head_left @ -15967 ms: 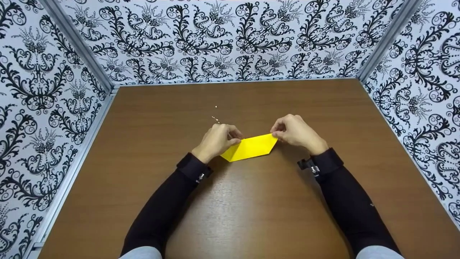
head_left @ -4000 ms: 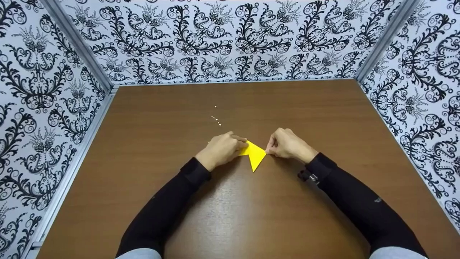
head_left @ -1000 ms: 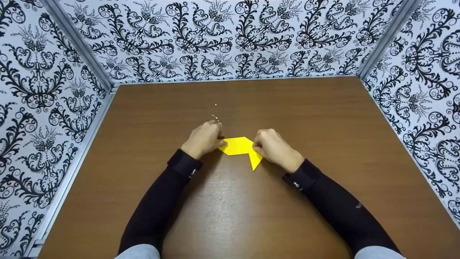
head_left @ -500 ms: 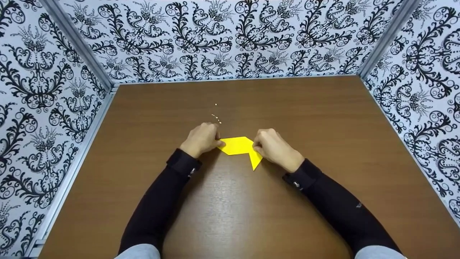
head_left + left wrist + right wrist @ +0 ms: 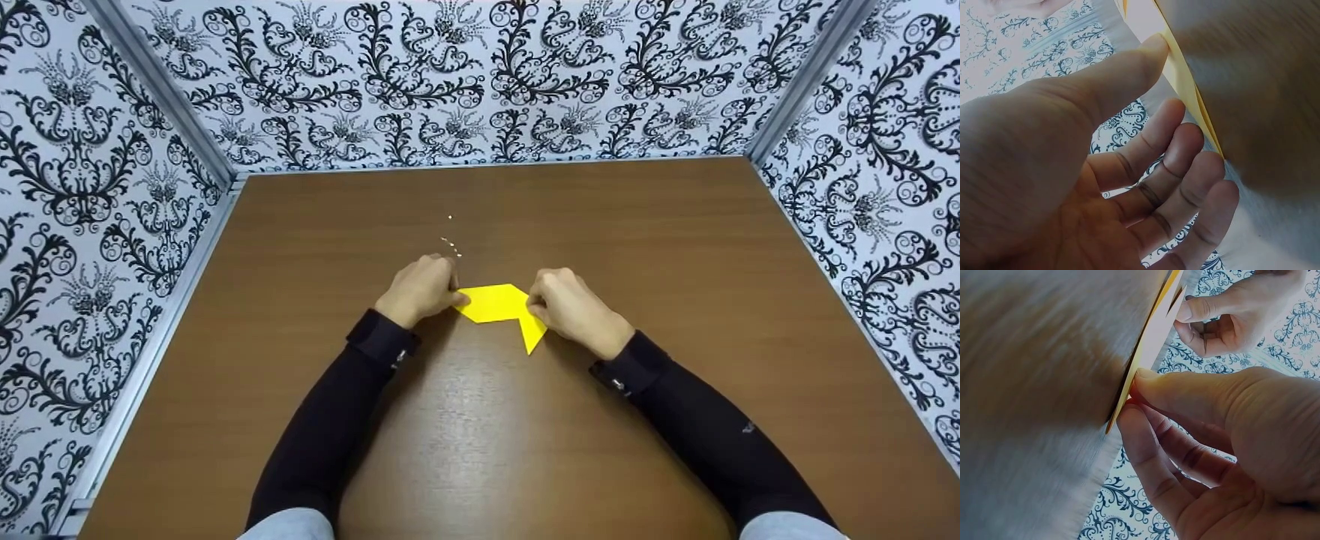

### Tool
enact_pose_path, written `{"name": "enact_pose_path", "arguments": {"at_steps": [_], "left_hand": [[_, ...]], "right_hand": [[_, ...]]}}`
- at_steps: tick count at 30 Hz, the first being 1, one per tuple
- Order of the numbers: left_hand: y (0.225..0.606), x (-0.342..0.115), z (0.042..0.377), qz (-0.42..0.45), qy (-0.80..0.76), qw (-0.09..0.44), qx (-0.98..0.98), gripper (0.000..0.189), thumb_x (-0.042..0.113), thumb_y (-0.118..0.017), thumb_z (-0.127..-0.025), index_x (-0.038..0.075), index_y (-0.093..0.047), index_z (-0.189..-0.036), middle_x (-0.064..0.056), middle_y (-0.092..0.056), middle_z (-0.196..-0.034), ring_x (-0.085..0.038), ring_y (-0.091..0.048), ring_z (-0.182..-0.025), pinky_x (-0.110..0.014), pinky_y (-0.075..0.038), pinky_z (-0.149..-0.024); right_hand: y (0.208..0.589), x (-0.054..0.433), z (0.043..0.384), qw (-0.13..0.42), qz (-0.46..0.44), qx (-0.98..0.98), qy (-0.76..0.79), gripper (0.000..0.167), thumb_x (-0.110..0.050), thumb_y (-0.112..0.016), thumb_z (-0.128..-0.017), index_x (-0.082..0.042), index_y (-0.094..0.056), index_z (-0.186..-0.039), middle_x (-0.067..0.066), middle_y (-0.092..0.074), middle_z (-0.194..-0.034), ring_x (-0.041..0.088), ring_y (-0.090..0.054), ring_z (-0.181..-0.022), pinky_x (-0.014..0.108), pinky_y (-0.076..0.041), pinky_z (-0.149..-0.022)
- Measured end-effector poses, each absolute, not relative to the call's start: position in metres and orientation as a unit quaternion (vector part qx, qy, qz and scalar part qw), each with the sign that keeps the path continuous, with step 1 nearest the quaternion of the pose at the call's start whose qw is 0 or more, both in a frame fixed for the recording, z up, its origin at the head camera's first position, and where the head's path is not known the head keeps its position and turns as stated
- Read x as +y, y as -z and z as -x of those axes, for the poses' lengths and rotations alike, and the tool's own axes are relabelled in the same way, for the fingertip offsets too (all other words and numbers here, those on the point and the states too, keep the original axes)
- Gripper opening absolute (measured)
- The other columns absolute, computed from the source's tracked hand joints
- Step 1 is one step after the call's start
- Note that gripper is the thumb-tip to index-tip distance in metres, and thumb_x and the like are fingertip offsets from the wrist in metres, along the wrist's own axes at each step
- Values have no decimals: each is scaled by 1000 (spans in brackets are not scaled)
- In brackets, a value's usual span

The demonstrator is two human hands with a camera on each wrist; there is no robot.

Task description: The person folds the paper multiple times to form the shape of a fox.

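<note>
A sheet of folded yellow paper (image 5: 491,304) lies on the brown table, with one pointed flap at its right end directed toward me. My left hand (image 5: 422,289) holds its left end; in the left wrist view the thumb lies on the paper (image 5: 1185,84) and the curled fingertips are by its edge. At the right end my right hand (image 5: 574,307) pinches the paper near the flap. In the right wrist view its thumb is on the paper (image 5: 1154,337), the index finger close against the edge. My right fingers cover part of the fold.
Several tiny pale specks (image 5: 452,245) lie on the table (image 5: 465,420) beyond my left hand. Walls with black-and-white patterned covering (image 5: 450,82) and grey metal frame bars (image 5: 161,90) border the table at the back and both sides.
Sixteen seconds ago the paper was a slanted strip; its right end now has a flap pointing toward me. Since four seconds ago, my left hand has shifted left to the paper's end.
</note>
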State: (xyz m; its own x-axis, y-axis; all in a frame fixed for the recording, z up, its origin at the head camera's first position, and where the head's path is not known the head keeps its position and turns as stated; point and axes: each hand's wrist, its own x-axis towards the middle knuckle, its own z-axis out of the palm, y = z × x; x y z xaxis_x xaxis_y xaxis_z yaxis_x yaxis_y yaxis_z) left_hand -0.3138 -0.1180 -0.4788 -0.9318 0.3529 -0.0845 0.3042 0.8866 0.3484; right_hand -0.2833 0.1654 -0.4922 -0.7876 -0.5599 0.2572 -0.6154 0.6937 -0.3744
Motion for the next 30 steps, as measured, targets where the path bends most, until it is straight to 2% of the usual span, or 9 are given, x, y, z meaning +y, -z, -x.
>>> {"name": "enact_pose_path", "arguments": {"at_steps": [9,17,23,30], "left_hand": [[480,-118,315,-164,-166,72,970,23,31,-95,-101,10,-88,-106,-11,-77,-117,-29,-71,-111,-48,-65,-99],[478,-118,315,-166,-170,66,969,26,31,-96,-101,10,-83,-107,-11,-79,-113,-29,-73,-103,-48,-65,-94],[479,-118,315,-165,-177,59,968,27,29,-96,-100,10,-85,-116,-11,-81,-119,-30,-76,-106,-50,-67,-96],[477,-117,313,-184,-170,35,968,17,26,-93,-103,12,-89,-112,-10,-84,-116,-28,-78,-103,-47,-68,-92]], "right_hand": [[491,165,283,63,-324,-917,-226,17,13,-78,-95,2,-91,-97,18,-81,-94,29,-77,-85,39,-65,-72],[492,166,284,65,-326,-915,-228,17,13,-78,-96,3,-91,-99,18,-81,-94,27,-77,-84,37,-65,-71],[491,166,282,67,-333,-912,-232,17,15,-79,-96,4,-91,-99,19,-81,-95,29,-79,-85,36,-66,-70],[492,166,282,63,-327,-914,-232,16,14,-79,-95,5,-91,-100,19,-81,-95,30,-79,-85,37,-67,-70]]}}
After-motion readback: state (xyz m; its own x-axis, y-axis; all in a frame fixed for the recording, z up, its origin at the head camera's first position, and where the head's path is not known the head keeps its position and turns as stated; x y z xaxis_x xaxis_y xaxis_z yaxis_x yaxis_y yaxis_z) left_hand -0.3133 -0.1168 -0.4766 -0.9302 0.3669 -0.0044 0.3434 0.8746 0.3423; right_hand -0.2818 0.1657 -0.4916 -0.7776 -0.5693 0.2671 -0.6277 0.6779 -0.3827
